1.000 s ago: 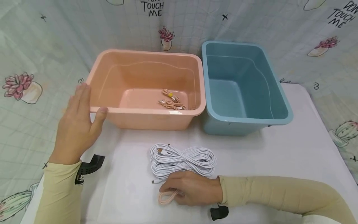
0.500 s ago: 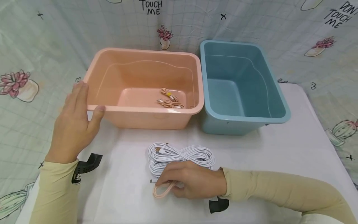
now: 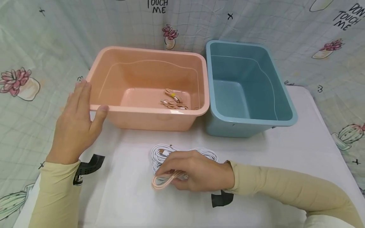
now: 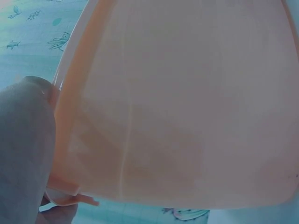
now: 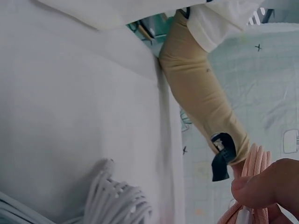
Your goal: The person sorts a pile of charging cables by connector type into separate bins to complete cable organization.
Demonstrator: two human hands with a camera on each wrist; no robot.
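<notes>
My right hand (image 3: 196, 171) pinches a coiled peach cable (image 3: 162, 181) between thumb and fingers, in front of the white cable coil (image 3: 159, 155). In the right wrist view the peach cable (image 5: 256, 163) shows its loops and a pale connector beside the thumb. The white cable (image 5: 119, 200) lies on the table below, partly hidden by the hand in the head view. My left hand (image 3: 74, 125) rests with straight fingers on the front left corner of the peach bin (image 3: 148, 118). Inside that bin lie two small peach cable bundles (image 3: 174, 101), one with a yellow tie.
A blue bin (image 3: 228, 126) stands close against the peach bin's right side. Both bins sit at the back of the white-covered table (image 3: 137, 205), before a hanging printed cloth (image 3: 188, 19).
My right hand has risen and moved a little away from me with the peach cable, now covering more of the white coil. The left hand stays at the bin corner.
</notes>
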